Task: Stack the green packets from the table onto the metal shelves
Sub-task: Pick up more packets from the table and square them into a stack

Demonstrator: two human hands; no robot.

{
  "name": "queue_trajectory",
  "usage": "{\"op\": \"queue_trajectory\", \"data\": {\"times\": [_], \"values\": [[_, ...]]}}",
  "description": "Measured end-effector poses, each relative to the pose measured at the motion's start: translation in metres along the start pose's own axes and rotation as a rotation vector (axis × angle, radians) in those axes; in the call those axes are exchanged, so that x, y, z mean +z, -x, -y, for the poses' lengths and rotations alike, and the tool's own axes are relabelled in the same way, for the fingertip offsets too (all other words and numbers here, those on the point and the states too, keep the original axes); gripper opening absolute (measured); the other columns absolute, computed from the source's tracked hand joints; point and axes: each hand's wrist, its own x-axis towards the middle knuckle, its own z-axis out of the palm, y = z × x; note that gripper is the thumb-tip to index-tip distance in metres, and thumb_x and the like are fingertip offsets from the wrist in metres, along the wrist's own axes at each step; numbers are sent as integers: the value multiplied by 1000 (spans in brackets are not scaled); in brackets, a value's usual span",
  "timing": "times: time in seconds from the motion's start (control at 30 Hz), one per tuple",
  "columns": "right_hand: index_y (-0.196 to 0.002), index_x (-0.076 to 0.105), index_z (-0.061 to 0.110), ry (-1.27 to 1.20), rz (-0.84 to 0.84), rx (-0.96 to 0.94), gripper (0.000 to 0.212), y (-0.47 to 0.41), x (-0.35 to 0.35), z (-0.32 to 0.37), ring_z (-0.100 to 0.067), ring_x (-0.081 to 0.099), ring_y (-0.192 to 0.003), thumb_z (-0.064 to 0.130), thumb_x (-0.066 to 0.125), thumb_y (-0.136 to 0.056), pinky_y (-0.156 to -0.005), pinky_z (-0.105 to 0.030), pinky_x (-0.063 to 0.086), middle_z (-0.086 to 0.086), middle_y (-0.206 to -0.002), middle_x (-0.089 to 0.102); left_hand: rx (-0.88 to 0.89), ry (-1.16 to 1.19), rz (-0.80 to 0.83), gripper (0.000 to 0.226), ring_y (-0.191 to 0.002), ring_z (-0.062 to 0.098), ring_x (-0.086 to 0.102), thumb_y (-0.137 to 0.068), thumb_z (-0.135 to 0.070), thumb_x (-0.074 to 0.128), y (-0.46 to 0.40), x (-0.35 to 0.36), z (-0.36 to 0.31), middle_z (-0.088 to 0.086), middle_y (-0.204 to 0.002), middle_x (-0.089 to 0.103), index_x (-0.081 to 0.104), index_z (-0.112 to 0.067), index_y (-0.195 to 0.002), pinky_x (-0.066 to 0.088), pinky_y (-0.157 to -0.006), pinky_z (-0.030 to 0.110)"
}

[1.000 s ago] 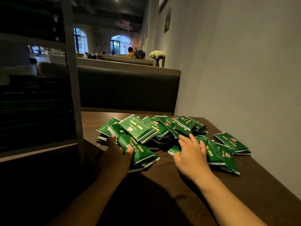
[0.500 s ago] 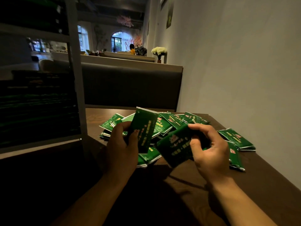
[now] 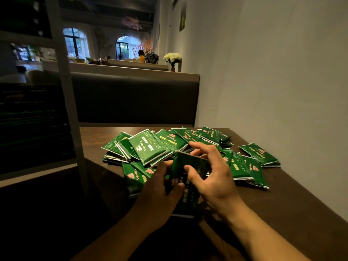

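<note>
Several green packets [image 3: 150,146] lie in a loose heap on the brown table [image 3: 282,202]. Both hands meet just in front of the heap around a small bundle of green packets [image 3: 188,187] held on edge above the table. My left hand [image 3: 160,193] grips the bundle from the left. My right hand [image 3: 212,176] holds it from the right, fingers curled over its top. How many packets are in the bundle is hidden. The metal shelves [image 3: 62,76] stand at the left, with dark stacked packets [image 3: 32,127] on the shelf level with the table.
A padded booth back [image 3: 131,102] rises behind the table. A pale wall [image 3: 273,81] runs along the right edge. A pair of packets [image 3: 260,153] lies apart near the wall. White flowers [image 3: 172,57] and a seated person are far behind.
Each hand picked up packets from the heap, lifted them, then brought them together. The two lots are now joined into one bundle between both hands, lower and nearer to me.
</note>
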Motion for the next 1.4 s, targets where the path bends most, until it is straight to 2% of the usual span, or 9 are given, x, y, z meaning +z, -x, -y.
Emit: {"op": "queue_trajectory", "data": {"times": [0.1,0.2,0.37,0.53,0.77,1.03,1.17,1.3,1.4], "values": [[-122,54,34,29,-161,38,36,-5,-3,-6,-2,54,-93,23,63,-89,-74,-9,44,15,-104,54,-28,6,-92,33,-87,-10,57,-94,-19,55,-1,2,-2,-22,-99,57,42,-48,-102,47,-65,8],[-114,61,25,262,-295,147,21,-15,-13,-27,-6,52,-99,18,60,-94,-79,-14,40,12,-103,55,-68,200,-185,33,-79,-5,64,-94,-10,53,-3,1,-3,-14,-96,64,48,-42,-101,48,-59,11],[-131,52,31,745,70,554,36,-17,-24,-60,-25,35,-126,43,45,-98,-102,-41,32,1,-135,51,-83,378,-283,33,-81,5,69,-93,-2,51,-5,-4,-5,-6,-93,68,55,-34,-97,54,-61,23],[-140,42,38,952,311,653,50,-20,-15,-60,-33,27,-135,60,37,-95,-108,-50,21,-5,-149,38,-79,363,-296,34,-80,1,68,-92,-2,53,-6,-4,-3,-8,-92,68,54,-36,-95,52,-59,19],[-142,36,28,680,218,692,60,-22,-18,-52,-33,32,-133,38,65,-90,-109,-44,30,-6,-150,32,-75,351,-271,35,-72,-3,67,-90,2,53,-5,-2,-4,-11,-81,69,55,-33,-94,51,-52,13],[-110,56,38,712,457,658,24,-18,-10,-37,-31,42,-123,53,45,-94,-101,-44,35,0,-128,53,-130,329,-224,29,-81,7,67,-91,-6,56,-6,-3,-2,-5,-96,67,57,-33,-101,52,-57,20],[-98,50,29,653,449,690,43,-12,-7,-34,-27,43,-118,69,55,-82,-99,-44,40,1,-116,50,-140,303,-237,29,-87,12,66,-91,-7,57,-8,-4,1,-5,-94,67,57,-35,-98,52,-64,26],[-135,39,28,549,480,752,80,-14,-9,-30,-29,33,-133,64,72,-71,-110,-43,33,-4,-141,38,-133,306,-246,28,-80,6,66,-91,-7,57,-8,-3,1,-6,-91,67,57,-34,-98,49,-53,13],[-153,15,23,459,524,801,119,-16,-13,-31,-31,31,-140,60,82,-61,-114,-44,33,-9,-155,28,-124,323,-280,27,-83,8,67,-90,-7,58,-9,-5,1,-7,-91,67,57,-33,-99,51,-58,19]]}}
